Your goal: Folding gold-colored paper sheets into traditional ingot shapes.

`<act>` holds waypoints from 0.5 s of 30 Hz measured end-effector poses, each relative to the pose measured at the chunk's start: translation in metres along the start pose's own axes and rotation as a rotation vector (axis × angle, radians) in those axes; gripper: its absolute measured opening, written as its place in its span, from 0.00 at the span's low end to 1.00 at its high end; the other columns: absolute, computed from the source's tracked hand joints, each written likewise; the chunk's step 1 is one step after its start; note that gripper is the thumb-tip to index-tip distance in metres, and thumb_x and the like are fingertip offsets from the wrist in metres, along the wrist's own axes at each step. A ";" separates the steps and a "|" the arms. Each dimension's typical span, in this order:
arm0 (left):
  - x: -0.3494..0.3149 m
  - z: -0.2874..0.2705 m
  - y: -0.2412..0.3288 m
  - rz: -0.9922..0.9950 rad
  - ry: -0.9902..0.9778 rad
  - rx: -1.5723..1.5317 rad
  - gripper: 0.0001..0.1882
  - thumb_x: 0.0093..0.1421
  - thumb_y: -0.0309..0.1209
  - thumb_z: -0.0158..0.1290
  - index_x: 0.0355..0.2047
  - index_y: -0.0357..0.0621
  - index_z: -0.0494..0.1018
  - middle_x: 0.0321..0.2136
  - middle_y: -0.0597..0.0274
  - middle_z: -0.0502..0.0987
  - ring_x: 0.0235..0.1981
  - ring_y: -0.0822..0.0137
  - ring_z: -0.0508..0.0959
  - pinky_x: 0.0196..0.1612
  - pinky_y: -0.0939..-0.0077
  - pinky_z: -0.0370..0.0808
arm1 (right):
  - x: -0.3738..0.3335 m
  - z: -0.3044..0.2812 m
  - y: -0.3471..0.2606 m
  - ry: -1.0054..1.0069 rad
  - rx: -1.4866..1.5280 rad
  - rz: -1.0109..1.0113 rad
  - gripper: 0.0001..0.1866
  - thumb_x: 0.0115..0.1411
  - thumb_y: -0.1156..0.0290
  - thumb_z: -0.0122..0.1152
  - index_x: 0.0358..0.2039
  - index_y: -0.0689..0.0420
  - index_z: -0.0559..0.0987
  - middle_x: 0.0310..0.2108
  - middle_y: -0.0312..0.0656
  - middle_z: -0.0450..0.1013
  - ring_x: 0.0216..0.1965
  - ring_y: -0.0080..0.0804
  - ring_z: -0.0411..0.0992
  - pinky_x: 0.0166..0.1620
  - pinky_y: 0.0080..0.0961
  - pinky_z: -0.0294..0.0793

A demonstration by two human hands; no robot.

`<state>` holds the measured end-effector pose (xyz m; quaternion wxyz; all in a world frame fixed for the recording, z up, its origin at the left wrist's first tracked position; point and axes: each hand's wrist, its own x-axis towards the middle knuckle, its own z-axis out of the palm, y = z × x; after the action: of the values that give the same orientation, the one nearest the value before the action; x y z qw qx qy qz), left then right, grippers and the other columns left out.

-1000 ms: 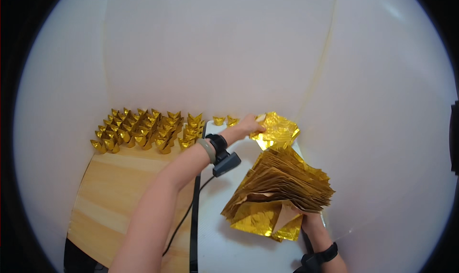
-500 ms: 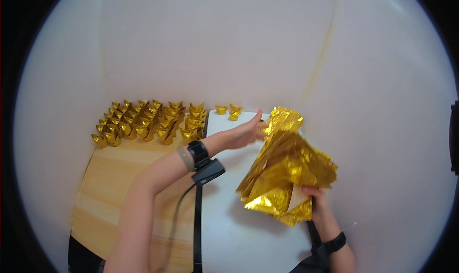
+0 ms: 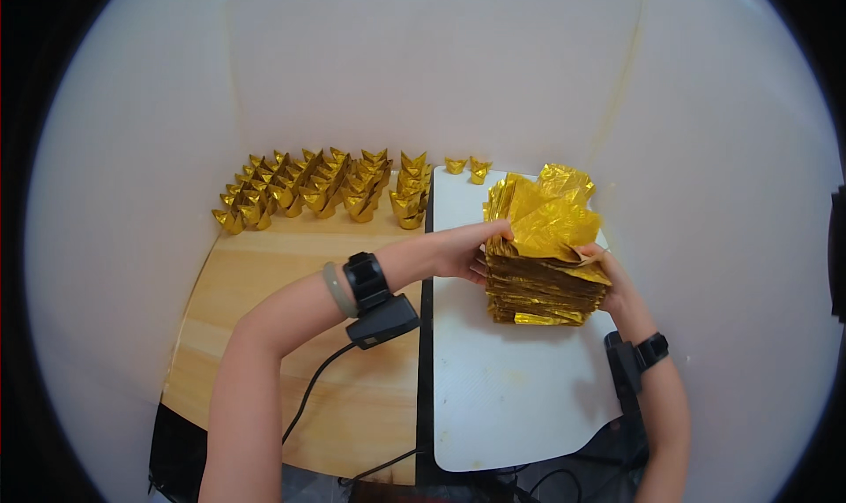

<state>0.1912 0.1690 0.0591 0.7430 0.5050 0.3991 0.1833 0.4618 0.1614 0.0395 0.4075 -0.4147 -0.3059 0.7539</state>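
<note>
A thick stack of gold foil paper sheets (image 3: 539, 278) stands on a white board (image 3: 502, 388), its top sheets crumpled and lifted. My left hand (image 3: 467, 252) grips the stack's left side, fingers curled over the top edge. My right hand (image 3: 611, 283) holds the right side of the same stack. Both wrists wear black bands with small devices; a cable runs from the left one.
Rows of folded gold paper ingots (image 3: 322, 188) stand on the wooden table (image 3: 247, 327) at the back left, and two more ingots (image 3: 467, 166) sit at the board's far edge. White walls curve around the table.
The foil stack, earlier tilted up and fanned in my right hand, now sits squared on the white board. My left hand drew back from the far sheet to the stack's left side.
</note>
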 end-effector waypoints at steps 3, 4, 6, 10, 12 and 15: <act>0.016 0.001 -0.025 0.046 0.094 0.137 0.28 0.55 0.48 0.47 0.53 0.49 0.64 0.45 0.63 0.71 0.45 0.68 0.70 0.46 0.71 0.67 | 0.009 -0.001 0.000 0.098 -0.089 0.018 0.17 0.54 0.65 0.53 0.40 0.63 0.72 0.36 0.46 0.74 0.34 0.34 0.75 0.39 0.30 0.78; 0.021 -0.003 -0.027 0.052 0.091 0.140 0.28 0.55 0.48 0.47 0.53 0.49 0.64 0.45 0.63 0.71 0.45 0.68 0.70 0.46 0.71 0.67 | 0.013 -0.008 -0.002 0.100 -0.118 0.004 0.18 0.53 0.65 0.53 0.41 0.63 0.72 0.36 0.45 0.74 0.33 0.34 0.75 0.39 0.30 0.78; 0.037 -0.016 -0.034 0.077 0.223 0.269 0.31 0.55 0.51 0.48 0.55 0.49 0.63 0.47 0.62 0.69 0.46 0.68 0.68 0.47 0.73 0.66 | 0.020 -0.017 -0.011 0.089 -0.201 -0.003 0.19 0.54 0.63 0.53 0.43 0.62 0.71 0.36 0.44 0.74 0.35 0.33 0.75 0.42 0.28 0.76; 0.045 0.000 -0.029 0.179 0.439 -0.151 0.35 0.57 0.58 0.46 0.58 0.50 0.60 0.54 0.61 0.66 0.55 0.70 0.65 0.55 0.74 0.63 | 0.017 -0.043 -0.022 0.151 -0.506 -0.023 0.33 0.51 0.47 0.58 0.49 0.59 0.70 0.48 0.49 0.68 0.56 0.34 0.62 0.59 0.46 0.57; 0.050 0.003 -0.028 0.265 0.221 -0.274 0.36 0.60 0.60 0.41 0.60 0.51 0.56 0.58 0.59 0.63 0.59 0.66 0.61 0.59 0.69 0.60 | 0.016 -0.041 -0.025 0.490 -0.392 -0.165 0.43 0.48 0.36 0.58 0.53 0.60 0.68 0.56 0.51 0.62 0.63 0.35 0.52 0.61 0.54 0.49; 0.061 0.019 -0.026 0.331 0.143 -0.507 0.37 0.60 0.61 0.37 0.61 0.51 0.54 0.58 0.60 0.62 0.60 0.64 0.60 0.61 0.66 0.59 | 0.011 -0.049 -0.038 0.530 -0.304 -0.154 0.46 0.49 0.32 0.53 0.56 0.59 0.66 0.58 0.51 0.61 0.62 0.36 0.56 0.60 0.48 0.55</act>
<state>0.2399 0.1878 0.0145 0.7754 0.3476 0.3042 0.4306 0.5151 0.1952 0.0427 0.4624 -0.6285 -0.3286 0.5322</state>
